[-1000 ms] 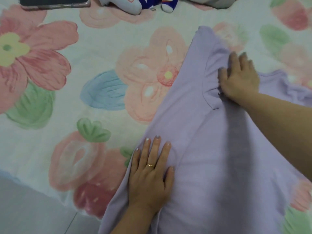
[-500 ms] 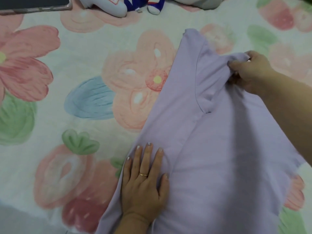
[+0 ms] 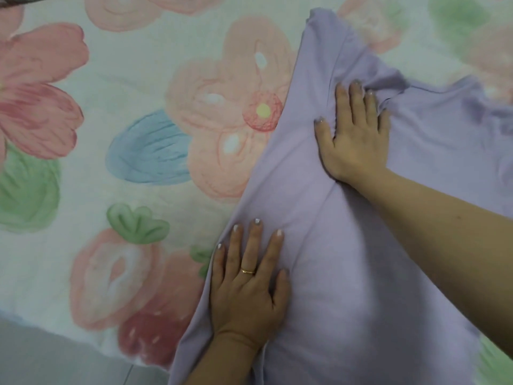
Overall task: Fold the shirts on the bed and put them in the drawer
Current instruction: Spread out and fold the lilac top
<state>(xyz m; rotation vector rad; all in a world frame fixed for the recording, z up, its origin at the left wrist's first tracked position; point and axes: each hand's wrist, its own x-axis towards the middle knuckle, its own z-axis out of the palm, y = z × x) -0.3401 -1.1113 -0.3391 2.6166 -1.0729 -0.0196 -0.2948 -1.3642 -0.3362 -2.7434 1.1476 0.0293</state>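
A lilac shirt [image 3: 361, 259] lies spread over the right half of the flowered bed cover [image 3: 138, 134], its left side running diagonally up to a sleeve at the top. My left hand [image 3: 247, 287], wearing a gold ring, presses flat on the shirt's lower left edge with fingers spread. Further up, my right hand [image 3: 355, 132] lies palm down on the shirt with straight fingers, pushing bunched fabric near the sleeve and neckline. The drawer is not in view.
The bed's near edge and grey floor [image 3: 41, 357] show at the bottom left. A dark object's edge [image 3: 16, 0] peeks in at the top left corner. The cover stretches bare to the left of the shirt.
My right hand let go of the pinched sleeve fabric and came down flat on the shirt, nearer the middle. My left hand kept pressing the lower edge.
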